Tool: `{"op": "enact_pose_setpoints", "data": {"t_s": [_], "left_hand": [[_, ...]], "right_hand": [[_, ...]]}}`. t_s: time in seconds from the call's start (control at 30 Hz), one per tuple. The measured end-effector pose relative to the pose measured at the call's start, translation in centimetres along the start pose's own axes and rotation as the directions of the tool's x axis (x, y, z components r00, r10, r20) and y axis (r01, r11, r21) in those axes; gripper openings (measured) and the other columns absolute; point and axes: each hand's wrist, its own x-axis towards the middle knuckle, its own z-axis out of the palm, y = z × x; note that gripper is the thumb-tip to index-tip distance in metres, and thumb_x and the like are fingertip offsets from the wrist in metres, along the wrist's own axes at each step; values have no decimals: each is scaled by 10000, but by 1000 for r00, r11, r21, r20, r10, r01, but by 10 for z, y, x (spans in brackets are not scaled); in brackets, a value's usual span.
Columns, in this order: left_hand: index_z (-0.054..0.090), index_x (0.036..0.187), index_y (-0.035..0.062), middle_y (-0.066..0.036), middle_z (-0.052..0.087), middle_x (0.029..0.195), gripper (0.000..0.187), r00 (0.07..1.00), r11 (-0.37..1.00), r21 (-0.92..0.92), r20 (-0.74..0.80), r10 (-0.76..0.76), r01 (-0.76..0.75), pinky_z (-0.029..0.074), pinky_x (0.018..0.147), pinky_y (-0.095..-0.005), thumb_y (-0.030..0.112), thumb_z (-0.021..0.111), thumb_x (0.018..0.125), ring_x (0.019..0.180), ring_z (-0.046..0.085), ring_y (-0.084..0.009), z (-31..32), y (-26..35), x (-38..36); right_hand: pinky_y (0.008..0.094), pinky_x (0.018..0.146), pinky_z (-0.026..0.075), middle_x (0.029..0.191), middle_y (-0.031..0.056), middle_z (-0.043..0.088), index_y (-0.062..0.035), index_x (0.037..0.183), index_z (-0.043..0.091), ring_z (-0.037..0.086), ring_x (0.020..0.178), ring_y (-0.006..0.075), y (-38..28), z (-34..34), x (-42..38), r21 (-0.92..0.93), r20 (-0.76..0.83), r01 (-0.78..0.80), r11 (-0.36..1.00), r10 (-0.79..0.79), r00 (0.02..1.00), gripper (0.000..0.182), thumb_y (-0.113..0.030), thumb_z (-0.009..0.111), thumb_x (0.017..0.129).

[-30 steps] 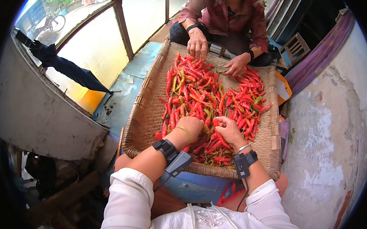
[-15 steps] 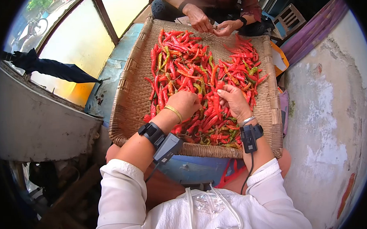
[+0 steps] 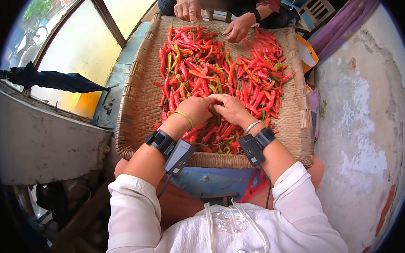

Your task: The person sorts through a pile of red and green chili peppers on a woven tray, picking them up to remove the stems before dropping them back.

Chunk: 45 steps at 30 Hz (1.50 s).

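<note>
Red chili peppers (image 3: pixel 200 77), mixed with a few green ones, lie heaped in a shallow woven basket (image 3: pixel 136 107). Above the near part of the heap my left hand (image 3: pixel 195 110) and my right hand (image 3: pixel 232 110) meet at the fingertips. Both are closed, with fingers curled inward. A bit of dark red shows between them, apparently a chili pepper in my right fingers; most of it is hidden. What my left fingers pinch is covered by the hand itself.
Across the basket, another person's hands (image 3: pixel 238 28) reach over its far edge. A folded dark umbrella (image 3: pixel 60 80) lies by the window at left. A peeling wall (image 3: pixel 356 133) stands close on the right, with a wooden chair (image 3: pixel 317 9) farther back.
My right hand has moved left, from above the peppers to my left hand, and their fingertips now meet. The other person's hands have moved apart.
</note>
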Motion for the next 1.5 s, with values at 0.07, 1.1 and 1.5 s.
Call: {"op": "enact_pose_setpoints", "data": {"t_s": [0.07, 1.1, 1.5], "left_hand": [[574, 986, 101, -156, 612, 844, 299, 996, 995, -43, 34, 88, -87, 465, 702, -414, 208, 570, 707, 799, 586, -310, 5, -2, 3], [600, 847, 26, -49, 581, 680, 108, 985, 870, -479, -166, 44, -119, 439, 581, -258, 44, 600, 741, 607, 521, -108, -16, 15, 2], [454, 1142, 23, -10, 559, 735, 346, 975, 210, -978, -41, -220, 7, 409, 465, -178, 93, 557, 819, 535, 492, -48, -28, 15, 4]], "right_hand": [[271, 674, 456, 872, 81, 601, -35, 1022, 565, 582, 741, 147, 2, 0, -1, 31, 28, 45, 998, -46, 999, 261, -159, 545, 794], [221, 526, 459, 792, 42, 594, -42, 983, 508, 586, 669, 109, 6, -99, 2, 871, -491, 409, 272, 499, 714, 193, -135, 561, 821], [190, 552, 415, 815, 22, 590, -11, 987, 566, 526, 665, 53, -24, -16, -7, 519, 148, -145, 843, 79, 986, 286, -255, 545, 840]]}}
